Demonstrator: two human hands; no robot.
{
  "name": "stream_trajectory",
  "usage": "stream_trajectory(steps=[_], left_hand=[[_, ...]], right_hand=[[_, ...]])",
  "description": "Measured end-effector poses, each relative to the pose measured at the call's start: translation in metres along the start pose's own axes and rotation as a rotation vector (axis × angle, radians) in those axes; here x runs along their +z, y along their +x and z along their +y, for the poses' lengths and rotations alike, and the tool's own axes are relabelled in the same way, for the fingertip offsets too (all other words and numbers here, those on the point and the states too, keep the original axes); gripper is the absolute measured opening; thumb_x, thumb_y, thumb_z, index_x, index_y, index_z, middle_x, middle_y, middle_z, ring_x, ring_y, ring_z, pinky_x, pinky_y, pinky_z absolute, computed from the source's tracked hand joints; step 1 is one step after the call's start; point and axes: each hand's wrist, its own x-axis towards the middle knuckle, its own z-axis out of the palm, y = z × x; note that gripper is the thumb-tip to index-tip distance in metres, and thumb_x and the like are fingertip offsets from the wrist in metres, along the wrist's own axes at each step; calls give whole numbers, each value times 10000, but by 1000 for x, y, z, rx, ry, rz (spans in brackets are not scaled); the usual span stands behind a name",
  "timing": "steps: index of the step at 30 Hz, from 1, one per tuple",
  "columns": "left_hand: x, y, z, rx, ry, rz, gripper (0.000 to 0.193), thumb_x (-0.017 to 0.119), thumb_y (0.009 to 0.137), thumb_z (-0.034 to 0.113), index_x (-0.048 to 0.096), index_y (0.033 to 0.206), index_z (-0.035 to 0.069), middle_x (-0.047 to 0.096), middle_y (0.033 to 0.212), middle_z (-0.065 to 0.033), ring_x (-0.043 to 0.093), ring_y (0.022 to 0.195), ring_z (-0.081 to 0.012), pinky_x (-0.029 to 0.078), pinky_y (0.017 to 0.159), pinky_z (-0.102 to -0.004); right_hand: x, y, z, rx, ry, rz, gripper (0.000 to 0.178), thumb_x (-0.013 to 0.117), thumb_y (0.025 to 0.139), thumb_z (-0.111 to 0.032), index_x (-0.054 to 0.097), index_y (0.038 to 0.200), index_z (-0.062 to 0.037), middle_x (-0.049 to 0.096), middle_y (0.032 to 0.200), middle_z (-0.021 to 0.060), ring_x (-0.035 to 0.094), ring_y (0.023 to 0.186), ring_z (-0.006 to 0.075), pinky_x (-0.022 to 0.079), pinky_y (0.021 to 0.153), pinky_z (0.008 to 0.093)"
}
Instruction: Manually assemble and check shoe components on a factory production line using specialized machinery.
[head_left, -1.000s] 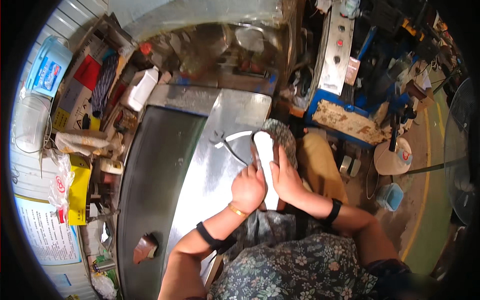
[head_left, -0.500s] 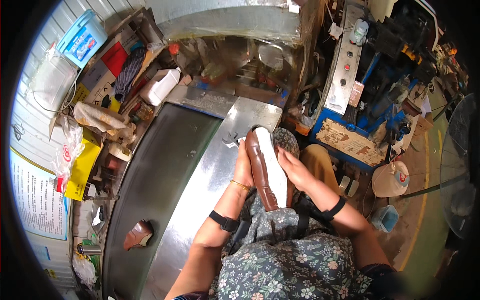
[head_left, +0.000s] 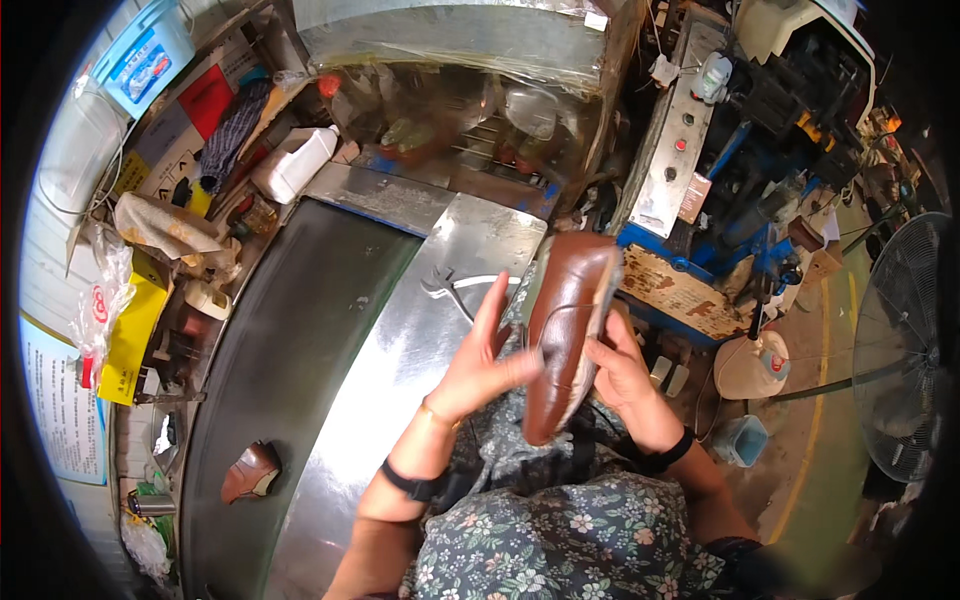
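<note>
A pale ribbed wall (head_left: 50, 262) curves along the left, with a printed notice (head_left: 65, 410) on it and a cluttered shelf (head_left: 250, 257) in front. Bright light glares off the metal table (head_left: 345, 450) beside a dark belt (head_left: 290, 325). At right, a yellow line (head_left: 814, 430) divides brown floor from green floor (head_left: 850, 410).

hands (head_left: 468, 378) 2 | brown shoes (head_left: 566, 340) 2 | wristbands (head_left: 408, 484) 2 | blue tubs (head_left: 742, 441) 2 | fan (head_left: 905, 345) 1
</note>
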Motion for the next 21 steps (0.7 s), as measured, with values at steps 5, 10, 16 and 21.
stream_trajectory(steps=[5, 10, 16, 21], left_hand=[[-1, -25, -5, -64, 282, -195, 1089, 859, 701, 119, 158, 1530, 31, 309, 1530, -165, 293, 1411, -230, 253, 1136, -350], [-20, -11, 12, -323, 107, -368, 919, 813, 711, 8, 329, 1491, 50, 497, 1399, -83, 449, 1278, -151, 341, 1078, -302], [-7, -29, -24, -421, -252, -178, 808, 748, 795, 11, 333, 1486, 66, 501, 1365, -47, 460, 1238, -131, 357, 1056, -283], [-9, -30, -37, -352, -398, -215, 640, 693, 862, 289, 399, 1368, 29, 581, 1217, -133, 568, 1111, -183, 435, 945, -269]], right_hand=[[-45, 6, -35, -13, -9, -274, 783, 591, 929, -372, 160, 1521, -93, 356, 1493, 152, 380, 1366, 316, 332, 1110, 491], [-61, 10, -38, 0, 203, -71, 710, 358, 962, -612, 331, 1462, -109, 437, 1440, 163, 462, 1291, 354, 370, 1074, 501], [-82, 13, -23, 68, 103, 189, 622, 335, 1005, -542, 489, 1320, -28, 627, 1192, 137, 596, 1113, 291, 459, 982, 431], [-79, 27, -34, 133, 83, 266, 674, 299, 1002, -572, 496, 1314, -9, 634, 1170, 146, 613, 1088, 267, 486, 951, 418]])
